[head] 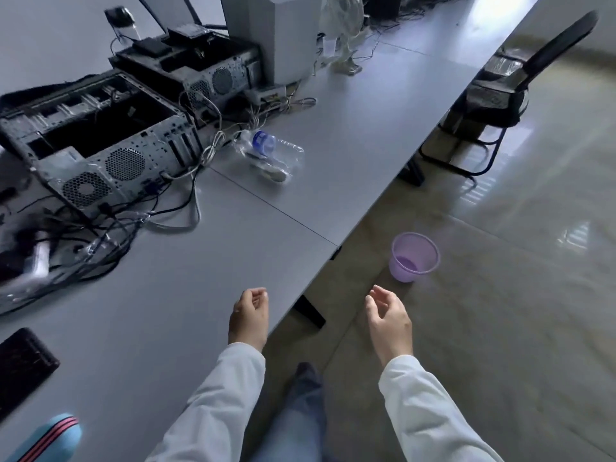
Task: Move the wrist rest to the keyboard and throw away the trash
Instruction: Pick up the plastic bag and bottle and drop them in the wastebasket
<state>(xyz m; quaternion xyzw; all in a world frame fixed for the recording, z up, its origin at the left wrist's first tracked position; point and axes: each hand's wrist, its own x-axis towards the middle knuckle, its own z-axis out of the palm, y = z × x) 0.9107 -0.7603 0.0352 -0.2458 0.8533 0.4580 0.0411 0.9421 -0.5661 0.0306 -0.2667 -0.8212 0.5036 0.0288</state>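
A crushed clear plastic bottle (270, 154) with a blue label lies on the grey table (186, 261), far ahead of both hands. A purple mesh waste bin (413, 257) stands on the floor just off the table's edge. At the bottom left corner lies a blue wrist rest (50, 440) with red stripes, and above it the corner of a black keyboard (23, 365). My left hand (249, 320) hovers over the table's near edge, fingers curled and holding nothing. My right hand (388, 320) hangs over the floor, fingers loosely apart and holding nothing.
Open computer cases (100, 145) and tangled cables (110, 228) fill the table's left side. A grey tower (276, 38) stands at the back. A black chair (500, 95) sits by the table's far right edge. Shiny tiled floor (516, 295) stretches to the right.
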